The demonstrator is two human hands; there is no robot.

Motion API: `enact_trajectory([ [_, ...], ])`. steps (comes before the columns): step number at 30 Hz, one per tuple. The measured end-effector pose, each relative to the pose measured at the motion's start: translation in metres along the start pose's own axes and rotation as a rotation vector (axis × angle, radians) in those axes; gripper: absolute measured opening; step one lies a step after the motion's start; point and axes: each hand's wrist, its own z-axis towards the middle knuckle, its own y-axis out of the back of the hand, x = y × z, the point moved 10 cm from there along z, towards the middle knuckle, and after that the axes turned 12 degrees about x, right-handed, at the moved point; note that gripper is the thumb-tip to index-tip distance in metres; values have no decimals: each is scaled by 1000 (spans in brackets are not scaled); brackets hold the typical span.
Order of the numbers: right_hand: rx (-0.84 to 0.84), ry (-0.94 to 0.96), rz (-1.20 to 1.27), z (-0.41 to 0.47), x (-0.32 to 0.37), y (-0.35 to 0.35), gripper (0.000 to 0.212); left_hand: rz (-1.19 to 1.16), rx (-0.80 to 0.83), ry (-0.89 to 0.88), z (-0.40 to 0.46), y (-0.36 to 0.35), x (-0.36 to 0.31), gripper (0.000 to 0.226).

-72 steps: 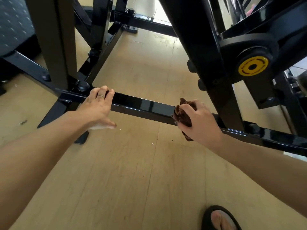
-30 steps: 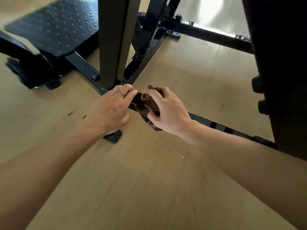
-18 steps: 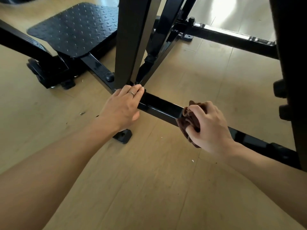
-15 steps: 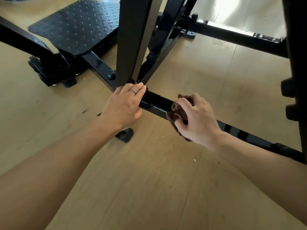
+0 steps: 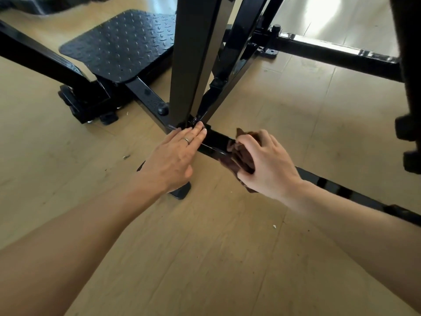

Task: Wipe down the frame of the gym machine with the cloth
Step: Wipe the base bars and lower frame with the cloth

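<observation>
Far left: a black sloping frame beam [image 5: 38,58] runs down to a bolted base bracket [image 5: 91,103] sitting on the pale wood-pattern floor [image 5: 205,258].

Next: a black footplate [image 5: 118,45] with raised tread dots, tilted, fixed above a short black bar [image 5: 148,99] that leads to the central joint.

Centre: a dark upright post [image 5: 193,53] and two slanted black struts [image 5: 237,58] meet at that joint. A black foot cap [image 5: 182,192] shows on the floor just below the left hand.

Left hand [image 5: 175,156]: laid flat, fingers straight and together, holding nothing; its fingertips [image 5: 200,131] rest on the low glossy crossbar [image 5: 216,143] right at the joint. A ring [image 5: 185,140] sits on one finger.

Cloth [image 5: 241,156]: dark brown, bunched, pressed against the crossbar just beside the left hand, draped over the bar's top and near side, with a little hanging below.

Right hand [image 5: 266,165]: fingers and thumb curled round the cloth, gripping it against the crossbar. The bar carries on to the right under the forearm towards the frame edge.

Back right: a second black floor bar [image 5: 330,53] lies across the floor, well apart from the hands.

Far right: a broad dark upright [image 5: 410,65] with two black knobs [image 5: 407,131] on its near edge.

Small specks of debris [image 5: 126,156] lie scattered on the floor.
</observation>
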Motion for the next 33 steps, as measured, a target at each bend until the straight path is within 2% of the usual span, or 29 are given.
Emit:
enact_trajectory([
  [4,-44,-85,4,-46,-37,11,60,-118,-14,5,-1,11,3,91],
  [8,-70,-115,-57,-36,-27,7,51,-329,-53,51,0,21,8,79],
  [15,-6,-30,-39,37,22,-5,52,-117,-102,60,5,20,5,79],
  [20,77,2,69,75,38,-12,67,-59,-109,63,6,14,5,84],
  [27,25,-4,-4,18,13,0,64,-12,-185,79,9,27,-1,62],
  [30,24,-53,6,-10,-15,6,65,-5,-216,83,13,29,-3,59],
  [33,12,-77,-15,-11,-16,4,59,-12,-209,73,15,25,0,59],
])
